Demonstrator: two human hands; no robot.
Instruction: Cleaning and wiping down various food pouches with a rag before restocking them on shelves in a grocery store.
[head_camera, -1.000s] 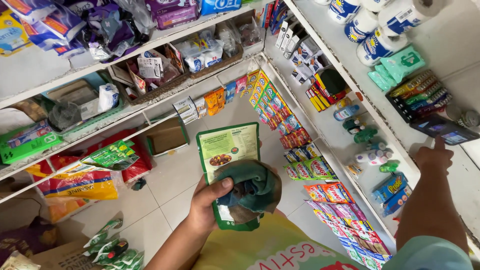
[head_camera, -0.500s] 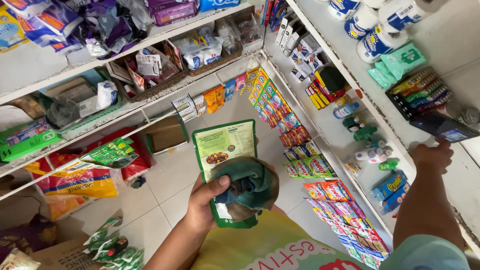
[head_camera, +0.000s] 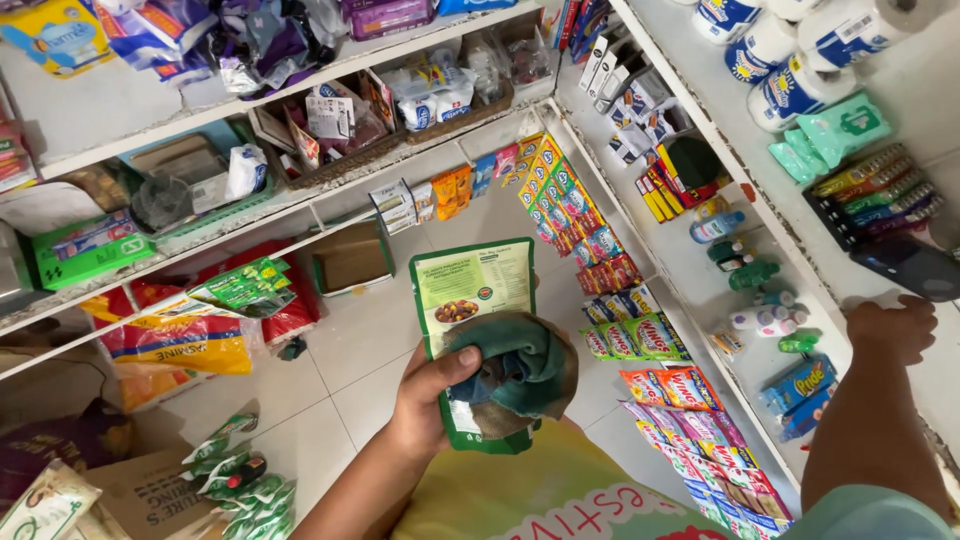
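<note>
Seen from above, looking down between crowded shop shelves. Left hand (head_camera: 425, 400) closed around the lower part of a green stand-up pouch (head_camera: 470, 300), thumb across the front, with a crumpled teal cloth (head_camera: 520, 370) bunched against the pouch under the same grip (fingers behind hidden, so the hold on the far side cannot be made out). Pouch held upright-ish in mid-air over the pale tiled floor (head_camera: 360, 340), well apart from every shelf, back panel with a small food picture facing the camera. Right hand (head_camera: 890, 325) reaching out to the white shelf (head_camera: 700, 60) on the right, resting on its edge with fingers curled, just beside a dark flat device (head_camera: 915, 265); whether it grasps anything cannot be told. Nearby on that shelf: small bottles (head_camera: 745, 275), toilet paper rolls (head_camera: 790, 85), green packets (head_camera: 835, 135). Strips of bright sachets (head_camera: 650, 335) hanging along the shelf front below. To the left, a yellow rice bag (head_camera: 185, 345) and green snack packs (head_camera: 240, 285) low down. Judging by the look, a light, flexible pouch, smooth and somewhat slippery film, soft contents that give under pressure; not fragile, but liable to crease or slide. Best taken at the sides near the middle or by the stiffer sealed bottom edge, the cloth adding friction; cloth itself limp and weightless, easily dropped if the grip loosens.
</note>
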